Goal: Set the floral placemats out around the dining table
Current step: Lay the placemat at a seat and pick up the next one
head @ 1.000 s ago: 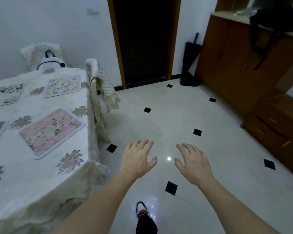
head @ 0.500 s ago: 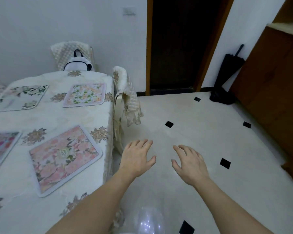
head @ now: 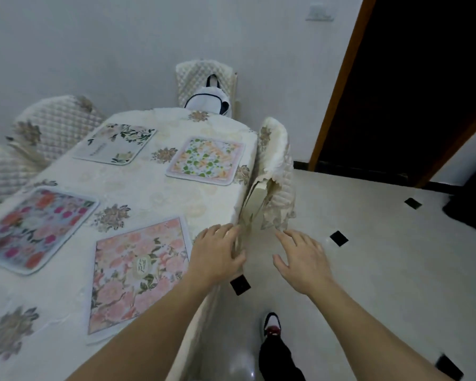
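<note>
Your dining table (head: 149, 193) fills the left of the view under its cream tablecloth with brown flower motifs, and the pale tiled floor (head: 382, 270) with small black diamonds runs off to your right toward the dark doorway (head: 412, 86). Quilted chair covers ring the table: two chairs on the far left (head: 50, 127), one at the far end (head: 204, 78) with a white bag with dark straps (head: 208, 99) on it, and one on the near right side (head: 275, 171), tucked against the table edge. Four floral placemats are lying flat on the cloth, well apart: the peach-pink placemat (head: 138, 273) nearest you, the red and pink placemat (head: 36, 226) to its left, the orange and green placemat (head: 206, 160) beyond, the white placemat with dark leaves (head: 116, 143) farthest. Your left hand (head: 217, 254) hovers over the table's right edge just beside the peach-pink mat, fingers spread, holding nothing. Your right hand (head: 302, 259) hangs over the floor, wide open and empty too. Your shoe (head: 271, 324) shows below.
</note>
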Tool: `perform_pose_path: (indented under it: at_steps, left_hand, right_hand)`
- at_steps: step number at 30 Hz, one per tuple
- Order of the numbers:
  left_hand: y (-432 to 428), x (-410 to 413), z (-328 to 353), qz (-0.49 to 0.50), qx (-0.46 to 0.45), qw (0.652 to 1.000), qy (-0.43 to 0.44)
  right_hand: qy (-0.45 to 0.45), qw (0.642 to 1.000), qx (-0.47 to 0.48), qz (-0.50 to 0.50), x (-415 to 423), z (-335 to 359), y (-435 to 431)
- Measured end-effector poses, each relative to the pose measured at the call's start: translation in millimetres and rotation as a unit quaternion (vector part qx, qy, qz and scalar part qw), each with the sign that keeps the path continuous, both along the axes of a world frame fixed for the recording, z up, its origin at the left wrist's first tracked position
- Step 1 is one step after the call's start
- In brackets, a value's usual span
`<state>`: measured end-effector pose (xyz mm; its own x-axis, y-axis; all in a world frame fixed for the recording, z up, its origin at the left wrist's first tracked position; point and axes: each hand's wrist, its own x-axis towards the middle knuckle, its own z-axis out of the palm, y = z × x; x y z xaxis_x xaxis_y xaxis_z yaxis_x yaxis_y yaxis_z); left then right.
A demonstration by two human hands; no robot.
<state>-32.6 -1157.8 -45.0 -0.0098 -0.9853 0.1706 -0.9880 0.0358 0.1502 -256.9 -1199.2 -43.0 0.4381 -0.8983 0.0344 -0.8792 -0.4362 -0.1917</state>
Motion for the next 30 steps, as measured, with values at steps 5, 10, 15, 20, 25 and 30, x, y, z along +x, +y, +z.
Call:
perform_pose_path:
  at_steps: [5, 10, 15, 20, 25, 30]
  left_hand:
    - [-78, 44, 6, 0.099, 0.019, 0.995, -0.01]
    - [-118, 86, 18, 0.208, 0.033, 0.978, 0.004]
    - [-94, 123, 19, 0.343, 0.055, 0.938, 0.001]
    - [-32, 141, 12, 0.472, 0.062, 0.879, 0.005]
    - [26, 139, 7, 0.574, 0.043, 0.818, 0.018]
    - [74, 128, -9, 0.642, 0.068, 0.764, 0.029]
  right_hand:
    - [-0.03, 0.996, -0.003, 0.087, 55, 11, -114]
    - [-0.03, 0.98, 0.008, 0.195, 110, 16, -199]
    - [-0.03, 0.952, 0.002, 0.305, 180, 14, -239]
    - [-0.029, 0.9, 0.013, 0.434, 263, 3, -230]
    - [-0.022, 0.858, 0.009, 0.513, 312, -3, -199]
    - [0.008, 0.829, 0.018, 0.558, 346, -17, -172]
